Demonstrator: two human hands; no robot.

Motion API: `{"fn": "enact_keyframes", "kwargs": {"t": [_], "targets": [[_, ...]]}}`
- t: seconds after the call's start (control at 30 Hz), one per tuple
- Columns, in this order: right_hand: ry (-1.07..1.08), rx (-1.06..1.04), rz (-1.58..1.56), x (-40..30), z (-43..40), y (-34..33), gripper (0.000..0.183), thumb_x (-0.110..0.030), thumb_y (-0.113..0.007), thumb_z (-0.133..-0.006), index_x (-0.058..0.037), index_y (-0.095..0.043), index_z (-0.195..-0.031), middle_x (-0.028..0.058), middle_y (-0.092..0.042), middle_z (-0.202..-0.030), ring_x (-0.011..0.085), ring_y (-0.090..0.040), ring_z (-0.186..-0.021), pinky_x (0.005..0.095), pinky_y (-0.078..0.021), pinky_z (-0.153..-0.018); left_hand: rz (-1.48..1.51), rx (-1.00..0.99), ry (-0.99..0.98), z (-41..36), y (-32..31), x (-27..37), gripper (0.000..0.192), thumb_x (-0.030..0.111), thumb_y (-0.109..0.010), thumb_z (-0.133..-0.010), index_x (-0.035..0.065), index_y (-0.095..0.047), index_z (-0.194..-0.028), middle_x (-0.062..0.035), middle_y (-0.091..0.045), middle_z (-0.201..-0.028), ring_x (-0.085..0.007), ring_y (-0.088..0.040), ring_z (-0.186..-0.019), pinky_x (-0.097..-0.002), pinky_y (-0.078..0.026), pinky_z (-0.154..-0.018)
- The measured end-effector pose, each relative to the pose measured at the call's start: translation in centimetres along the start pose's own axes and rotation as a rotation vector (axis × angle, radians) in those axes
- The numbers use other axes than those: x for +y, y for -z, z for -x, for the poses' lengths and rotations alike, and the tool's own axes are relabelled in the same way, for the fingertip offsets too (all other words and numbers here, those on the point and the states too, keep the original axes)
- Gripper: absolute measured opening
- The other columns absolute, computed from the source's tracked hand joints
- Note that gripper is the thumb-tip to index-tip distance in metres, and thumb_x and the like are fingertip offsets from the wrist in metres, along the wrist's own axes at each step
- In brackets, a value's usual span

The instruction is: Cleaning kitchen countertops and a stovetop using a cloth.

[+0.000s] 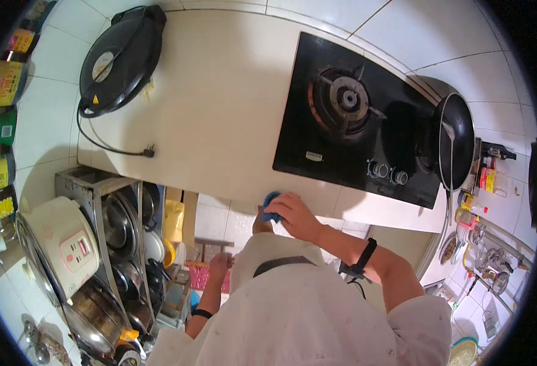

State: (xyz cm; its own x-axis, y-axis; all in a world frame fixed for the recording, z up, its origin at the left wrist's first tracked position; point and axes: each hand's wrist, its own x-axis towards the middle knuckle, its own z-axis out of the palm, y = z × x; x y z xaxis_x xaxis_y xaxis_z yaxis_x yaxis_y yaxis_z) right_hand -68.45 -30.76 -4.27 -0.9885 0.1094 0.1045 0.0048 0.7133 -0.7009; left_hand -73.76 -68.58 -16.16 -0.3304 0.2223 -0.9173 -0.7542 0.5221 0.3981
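My right hand point(293, 215) is shut on a bunched blue cloth point(271, 206) at the front edge of the pale countertop point(223, 119). Part of the cloth is hidden behind my fingers. Down at my left side, away from the counter, hangs my left hand point(222, 264); its fingers look curled, but whether they are closed is unclear. Just beyond the cloth, to the right, lies a black glass gas cooktop point(291, 142) with a round burner point(350, 98) and two control knobs point(389, 174).
On the cooktop's right side, a black wok point(463, 132) holds a metal utensil. A black electric griddle point(124, 64) stands back left, its plug point(148, 151) lying on the counter. A metal rack point(97, 192) with pots and a rice cooker point(63, 247) are at left. Bottles point(495, 180) stand far right.
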Motion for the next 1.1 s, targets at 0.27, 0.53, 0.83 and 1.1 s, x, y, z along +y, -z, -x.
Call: {"fn": "enact_keyframes", "kwargs": {"t": [0.27,0.53,0.83,1.1], "targets": [[-0.034,0.507,0.068,2.4,-24.6,5.1,0.039,0.002,-0.056,-0.070,-0.0072,-0.056,-0.108,0.0138,-0.056,-0.107,0.0344,-0.050,-0.104,0.0447,-0.0405,-0.090,0.067,0.042,0.049,1.6,1.2,-1.0,0.023,0.014,-0.044,-0.093,-0.0028,-0.060,-0.095,-0.0113,-0.065,-0.079,-0.0141,-0.060,-0.063,-0.0249,-0.049,-0.055],[0.083,0.350,0.612,15.0,-33.4,2.3,0.032,-0.009,-0.050,-0.081,0.0001,-0.054,-0.112,0.0177,-0.053,-0.114,0.0339,-0.047,-0.111,0.0450,-0.0346,-0.098,0.110,0.073,0.040,2.4,1.9,-1.2,0.019,0.009,-0.045,-0.092,-0.0022,-0.060,-0.094,-0.0116,-0.064,-0.078,-0.0142,-0.058,-0.060,-0.0230,-0.047,-0.054],[-0.430,0.354,0.944,18.9,-24.8,7.8,0.065,-0.034,-0.056,-0.082,0.0068,-0.040,-0.129,0.0270,-0.039,-0.134,0.0405,-0.035,-0.126,0.0474,-0.0248,-0.107,0.191,0.088,0.016,2.0,-0.2,0.4,0.023,0.018,-0.050,-0.091,-0.0011,-0.062,-0.097,-0.0103,-0.064,-0.081,-0.0134,-0.058,-0.067,-0.0231,-0.048,-0.059],[-0.451,0.016,0.736,3.3,-13.2,0.7,0.066,-0.034,-0.056,-0.078,0.0056,-0.043,-0.129,0.0264,-0.039,-0.135,0.0389,-0.032,-0.129,0.0491,-0.0191,-0.110,-0.131,-0.074,-0.201,-0.6,2.2,-5.2,0.023,0.021,-0.050,-0.091,0.0013,-0.061,-0.097,-0.0087,-0.064,-0.085,-0.0131,-0.059,-0.071,-0.0255,-0.048,-0.060]]}}
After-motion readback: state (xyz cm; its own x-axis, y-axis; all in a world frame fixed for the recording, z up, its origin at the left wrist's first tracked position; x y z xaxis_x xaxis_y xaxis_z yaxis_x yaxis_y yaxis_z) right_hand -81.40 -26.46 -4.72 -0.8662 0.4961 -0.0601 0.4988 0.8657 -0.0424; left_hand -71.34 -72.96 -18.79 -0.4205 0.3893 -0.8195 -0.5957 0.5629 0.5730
